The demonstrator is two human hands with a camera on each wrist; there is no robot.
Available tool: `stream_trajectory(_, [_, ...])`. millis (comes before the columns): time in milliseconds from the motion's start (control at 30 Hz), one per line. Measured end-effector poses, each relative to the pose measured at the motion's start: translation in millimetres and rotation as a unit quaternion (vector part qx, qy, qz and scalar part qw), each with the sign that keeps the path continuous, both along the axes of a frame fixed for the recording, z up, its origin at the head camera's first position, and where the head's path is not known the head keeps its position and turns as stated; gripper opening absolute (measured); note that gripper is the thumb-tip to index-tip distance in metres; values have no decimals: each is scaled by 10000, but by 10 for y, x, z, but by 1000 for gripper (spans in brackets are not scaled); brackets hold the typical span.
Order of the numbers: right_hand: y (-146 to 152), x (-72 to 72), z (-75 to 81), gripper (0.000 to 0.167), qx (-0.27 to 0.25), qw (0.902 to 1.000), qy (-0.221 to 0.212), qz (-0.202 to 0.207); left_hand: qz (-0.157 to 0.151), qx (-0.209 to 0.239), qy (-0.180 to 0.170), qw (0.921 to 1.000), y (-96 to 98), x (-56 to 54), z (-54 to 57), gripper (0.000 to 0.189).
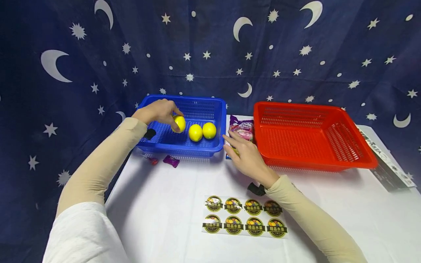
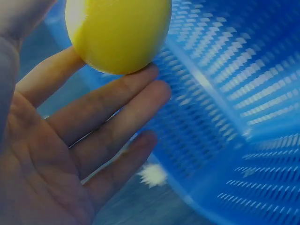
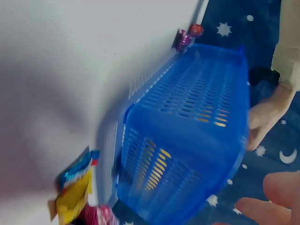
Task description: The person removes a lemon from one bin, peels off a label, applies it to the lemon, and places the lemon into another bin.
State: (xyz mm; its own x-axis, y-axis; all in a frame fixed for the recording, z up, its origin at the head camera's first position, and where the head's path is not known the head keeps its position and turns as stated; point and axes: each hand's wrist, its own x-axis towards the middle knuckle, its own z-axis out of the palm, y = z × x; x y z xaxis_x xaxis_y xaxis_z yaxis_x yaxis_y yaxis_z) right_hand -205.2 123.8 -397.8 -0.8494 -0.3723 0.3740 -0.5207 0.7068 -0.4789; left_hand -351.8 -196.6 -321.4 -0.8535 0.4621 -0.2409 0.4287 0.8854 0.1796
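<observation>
My left hand [image 1: 161,110] reaches over the left part of the blue basket [image 1: 179,148] and holds a yellow lemon [image 1: 179,123] between thumb and fingertips. Up close in the left wrist view, the lemon [image 2: 119,35] rests against the fingertips, while the other fingers stretch out below it. Two more lemons, a left one [image 1: 195,133] and a right one [image 1: 209,130], lie side by side on the basket floor. My right hand [image 1: 246,155] holds nothing, its fingers extended beside the basket's right rim; whether they touch it I cannot tell.
A red basket [image 1: 296,137] stands to the right, with a dark box [image 1: 388,164] beside it. Between the baskets lies a purple berries packet [image 1: 241,126]. Small wrapped sweets [image 1: 171,161] sit before the blue basket. A sheet of round fruit stickers [image 1: 244,216] lies nearer.
</observation>
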Motion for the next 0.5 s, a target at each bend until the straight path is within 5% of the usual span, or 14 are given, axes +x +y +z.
stream_trajectory(133, [214, 192, 37, 44, -334, 9994, 66, 72, -110, 317, 752, 9966, -9, 331, 207, 74])
stream_trajectory(267, [424, 410, 10, 46, -486, 9987, -29, 132, -175, 621, 1695, 9834, 98, 814, 228, 74])
stream_trajectory(367, [547, 558, -53, 45, -362, 9991, -131, 159, -361, 1100, 2128, 9702, 244, 1189, 89, 74])
stream_trajectory(500, [642, 678, -149, 47, -268, 9988, -310, 279, -715, 2027, 2027, 9554, 530, 1561, -259, 74])
